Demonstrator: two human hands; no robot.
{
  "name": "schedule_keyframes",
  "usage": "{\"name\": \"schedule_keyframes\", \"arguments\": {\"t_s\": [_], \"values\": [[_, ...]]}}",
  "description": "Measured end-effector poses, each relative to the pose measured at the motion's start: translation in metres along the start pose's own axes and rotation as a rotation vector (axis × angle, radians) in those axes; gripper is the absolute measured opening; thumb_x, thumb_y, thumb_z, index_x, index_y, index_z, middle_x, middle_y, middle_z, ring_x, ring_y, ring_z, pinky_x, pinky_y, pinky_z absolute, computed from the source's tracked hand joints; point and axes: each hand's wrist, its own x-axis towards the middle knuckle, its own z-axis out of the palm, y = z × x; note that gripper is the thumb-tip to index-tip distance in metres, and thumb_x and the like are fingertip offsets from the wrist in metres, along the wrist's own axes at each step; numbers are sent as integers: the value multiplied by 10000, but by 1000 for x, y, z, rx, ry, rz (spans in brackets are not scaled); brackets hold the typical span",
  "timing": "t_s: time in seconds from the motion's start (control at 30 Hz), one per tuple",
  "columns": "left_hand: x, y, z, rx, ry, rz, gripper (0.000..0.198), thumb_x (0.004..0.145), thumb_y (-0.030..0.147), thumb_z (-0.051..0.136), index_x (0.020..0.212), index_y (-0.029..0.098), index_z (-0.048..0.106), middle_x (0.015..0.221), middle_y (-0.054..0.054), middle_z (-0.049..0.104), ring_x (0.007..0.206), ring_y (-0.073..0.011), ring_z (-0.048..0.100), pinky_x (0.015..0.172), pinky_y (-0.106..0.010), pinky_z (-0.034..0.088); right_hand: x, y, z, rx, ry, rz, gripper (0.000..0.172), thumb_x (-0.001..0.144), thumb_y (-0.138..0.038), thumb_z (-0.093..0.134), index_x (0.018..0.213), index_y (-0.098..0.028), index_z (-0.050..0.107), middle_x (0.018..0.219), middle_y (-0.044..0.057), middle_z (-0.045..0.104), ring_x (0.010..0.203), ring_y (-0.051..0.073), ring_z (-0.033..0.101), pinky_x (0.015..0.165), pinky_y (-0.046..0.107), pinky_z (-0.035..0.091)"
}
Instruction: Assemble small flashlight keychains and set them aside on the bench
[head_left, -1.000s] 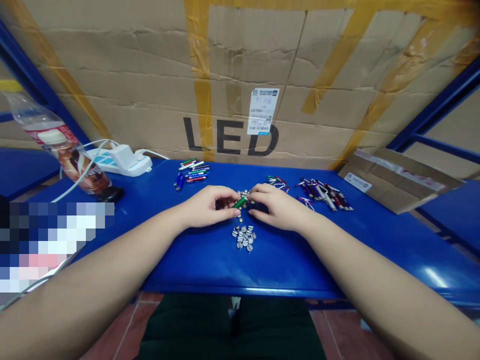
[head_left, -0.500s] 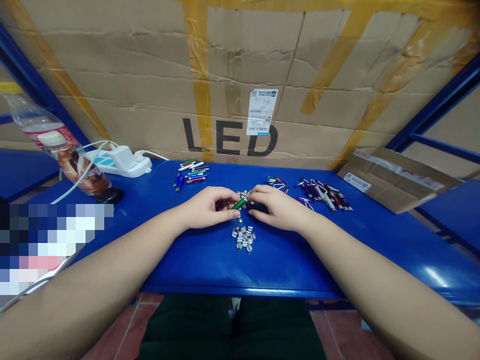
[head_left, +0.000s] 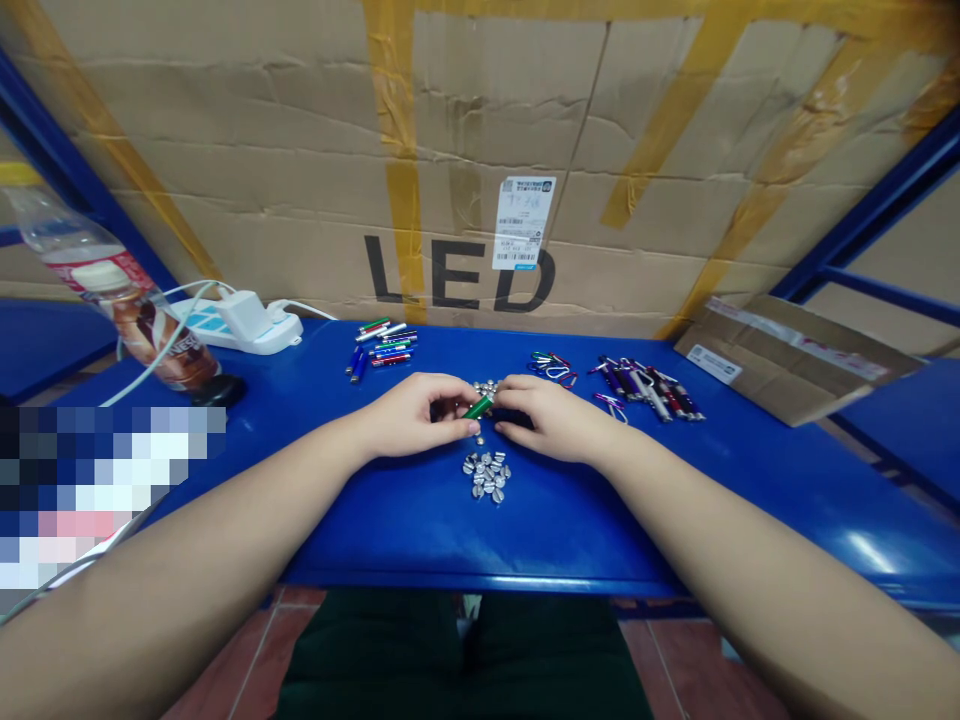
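Hardly anything has shifted: bare left hand (head_left: 411, 417) and right hand (head_left: 556, 420) are held together over a blue metal table (head_left: 720, 500).
Glossy green tube (head_left: 478, 406) is pinched narrowly by the left (the right's grip cannot be told).

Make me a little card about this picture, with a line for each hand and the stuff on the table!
Left hand: pinching a green tube
Right hand: curled right beside the tube
Near hands: small silver pieces
Table: blue table
On table: colored tubes, carabiner clips, power strip, plastic bottle
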Motion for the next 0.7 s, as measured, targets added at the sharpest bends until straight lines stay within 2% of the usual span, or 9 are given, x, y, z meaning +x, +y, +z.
{"name": "schedule_keyframes", "arguments": {"t_s": [0.37, 0.7], "values": [[0, 1, 0, 2, 1, 11, 260, 882, 353, 749, 1043, 149, 739, 798, -16, 666, 693, -139, 590, 650, -251, 492, 1, 1, 1, -43, 5, 11, 202, 944, -163, 651, 1143, -163, 688, 1121, 130, 681, 1073, 276, 644, 965, 432, 547], [0, 1, 0, 2, 1, 6, 259, 883, 347, 750, 1043, 144, 738, 796, -9, 655, 690, -130, 578, 647, -242, 476, 0, 1, 1, -36, -9, -10, 162, 948, -135, 643, 1088, -157, 721, 1076, 122, 689, 1033, 271, 634, 950, 437, 539]]}}
